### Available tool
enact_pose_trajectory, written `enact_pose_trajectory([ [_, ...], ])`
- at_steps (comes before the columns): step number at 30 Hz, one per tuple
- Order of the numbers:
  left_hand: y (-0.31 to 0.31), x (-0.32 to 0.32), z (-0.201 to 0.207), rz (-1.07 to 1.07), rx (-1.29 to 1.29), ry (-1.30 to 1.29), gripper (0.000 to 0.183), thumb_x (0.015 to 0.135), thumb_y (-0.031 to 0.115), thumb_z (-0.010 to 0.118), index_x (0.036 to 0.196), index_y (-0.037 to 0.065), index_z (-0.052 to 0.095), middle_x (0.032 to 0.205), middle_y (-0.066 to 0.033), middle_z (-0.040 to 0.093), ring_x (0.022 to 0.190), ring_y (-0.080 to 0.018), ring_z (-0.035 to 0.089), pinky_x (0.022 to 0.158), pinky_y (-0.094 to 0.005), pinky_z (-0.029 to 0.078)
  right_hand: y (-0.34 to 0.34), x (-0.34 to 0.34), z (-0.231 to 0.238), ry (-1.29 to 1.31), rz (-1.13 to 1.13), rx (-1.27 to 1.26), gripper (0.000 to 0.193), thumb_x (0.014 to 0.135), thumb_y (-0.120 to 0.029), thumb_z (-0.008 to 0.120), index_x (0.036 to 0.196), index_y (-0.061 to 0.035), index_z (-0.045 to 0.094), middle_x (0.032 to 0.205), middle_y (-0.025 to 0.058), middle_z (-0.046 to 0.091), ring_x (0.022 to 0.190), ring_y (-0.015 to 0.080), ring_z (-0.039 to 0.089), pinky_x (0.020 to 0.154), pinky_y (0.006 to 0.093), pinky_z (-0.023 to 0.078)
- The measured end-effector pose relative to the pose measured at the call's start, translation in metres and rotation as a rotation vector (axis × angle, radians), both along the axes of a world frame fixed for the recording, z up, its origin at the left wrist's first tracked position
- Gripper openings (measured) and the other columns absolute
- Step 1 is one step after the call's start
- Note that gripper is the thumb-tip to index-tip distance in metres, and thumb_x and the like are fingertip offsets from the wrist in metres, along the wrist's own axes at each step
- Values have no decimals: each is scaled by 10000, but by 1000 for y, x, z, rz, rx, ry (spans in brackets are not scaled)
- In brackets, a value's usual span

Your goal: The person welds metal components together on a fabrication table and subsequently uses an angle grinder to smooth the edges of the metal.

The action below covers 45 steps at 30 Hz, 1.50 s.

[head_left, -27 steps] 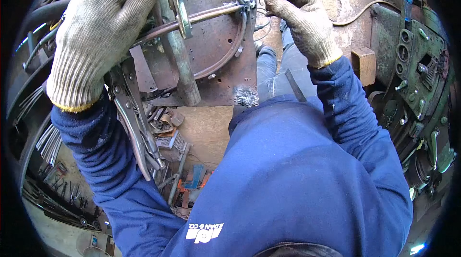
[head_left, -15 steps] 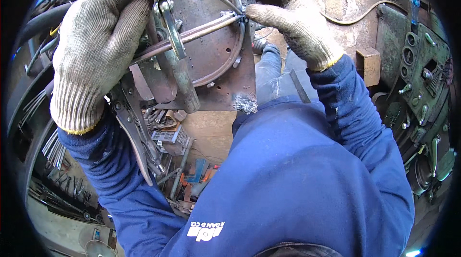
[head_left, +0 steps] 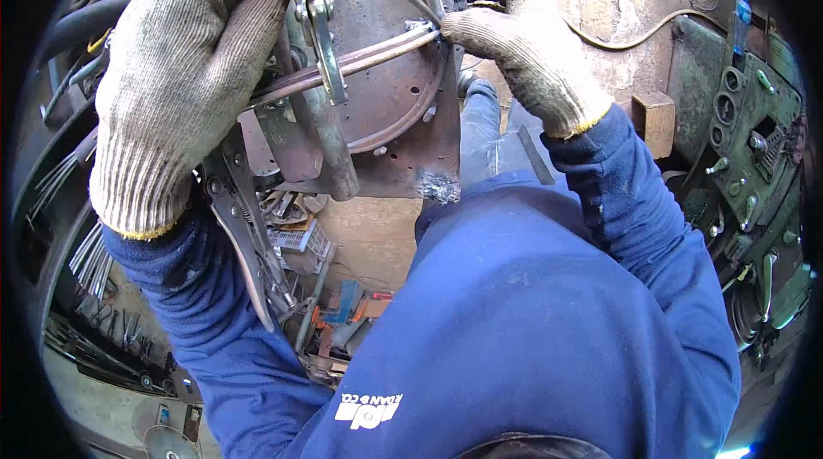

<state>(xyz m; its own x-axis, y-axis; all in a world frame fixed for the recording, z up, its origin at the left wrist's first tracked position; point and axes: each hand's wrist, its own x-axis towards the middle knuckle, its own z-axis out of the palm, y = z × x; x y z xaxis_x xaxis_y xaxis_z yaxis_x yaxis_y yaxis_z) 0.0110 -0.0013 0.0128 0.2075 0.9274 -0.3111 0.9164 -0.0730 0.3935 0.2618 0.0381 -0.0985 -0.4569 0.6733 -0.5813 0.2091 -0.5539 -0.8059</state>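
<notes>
The head-worn fisheye looks down from close above the torso (head_left: 549,313).

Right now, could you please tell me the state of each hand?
Left hand: fingers partly hidden beside the silver metal clamp, so its grip cannot be told.
Right hand: partly open, thumb tip at the edge of the rusty brown steel plate.

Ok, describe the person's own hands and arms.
Left hand and right hand both wear off-white knit gloves, ribbed and edged in yellow at the wrists, the right one smudged darker. Long, dark blue fabric sleeves cover both arms.
</notes>
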Motion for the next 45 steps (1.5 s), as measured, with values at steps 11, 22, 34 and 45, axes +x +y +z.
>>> enact_pose_trajectory([
  [11,-2,3,-1,46,-14,0,348,1008,92,546,1336,-6,612,1180,-172,699,1066,-216,679,951,-344,531,5,8,11,38,65,-43,765,789,-202,789,1383,86,402,1227,179,597,848,153,639,610,258,529],
  [22,-2,-2,-4,90,-52,-48,333,1028,115,542,1333,7,619,1131,-141,707,1013,-178,680,902,-327,545,7,26,-36,781,-77,-527,608,936,-199,602,1445,63,395,1341,212,583,1119,285,639,937,403,545],
  [34,4,43,17,101,59,30,243,917,40,540,1097,-20,692,868,-130,686,742,-198,674,678,-332,553,0,17,-32,564,-112,-334,670,923,-287,633,1444,73,414,1391,190,563,1215,254,592,1073,394,450],
  [45,5,53,27,80,118,68,222,875,9,531,996,-47,709,717,-120,670,597,-188,667,555,-323,559,-3,28,-57,605,1,-212,574,1010,-313,562,1494,-27,443,1287,58,594,1076,138,572,946,289,491],
])
